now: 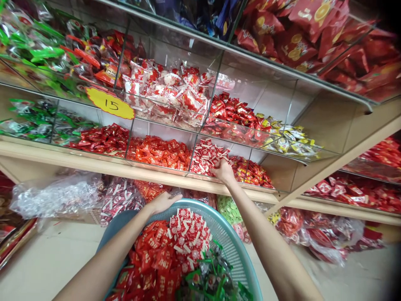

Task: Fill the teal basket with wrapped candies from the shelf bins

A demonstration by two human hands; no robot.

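My right hand reaches into a shelf compartment of red-and-white wrapped candies, its fingers curled down among them. The fingertips are partly hidden. At the far rim of a teal plastic basket, my left hand lies with its fingers stretched out. Inside the basket, red-and-white candies are heaped at the back. Red-wrapped candies fill its left side, and green-wrapped candies sit at the front right.
Glass-fronted compartments hold orange-red candies, white-and-red packets and yellow-white candies. A yellow price tag reads 15. Bags of candy rest under the wooden shelf edge. Pale floor shows beside the basket.
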